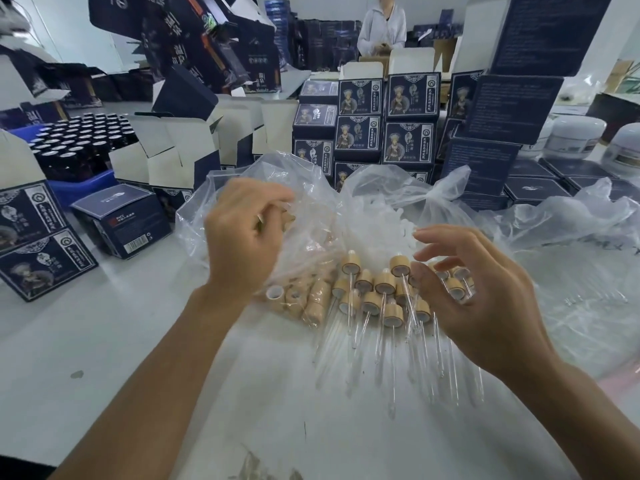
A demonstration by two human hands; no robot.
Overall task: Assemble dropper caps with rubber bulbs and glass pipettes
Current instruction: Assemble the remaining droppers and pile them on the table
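Your left hand [242, 233] is raised over the clear plastic bag [311, 202], fingers curled in; it seems to pinch a small tan cap, but blur hides the contact, so the grip cannot be confirmed. Your right hand [474, 289] is spread, fingers loosely bent, holding nothing, hovering over the assembled droppers [384, 296]. These lie heaped on the white table [104, 341]: bamboo-coloured cylindrical caps, white liners, thin transparent glass pipettes pointing toward you. Bare caps [298, 296] sit inside the crinkled bag at left. Translucent white rubber bulbs [377, 220] are piled behind.
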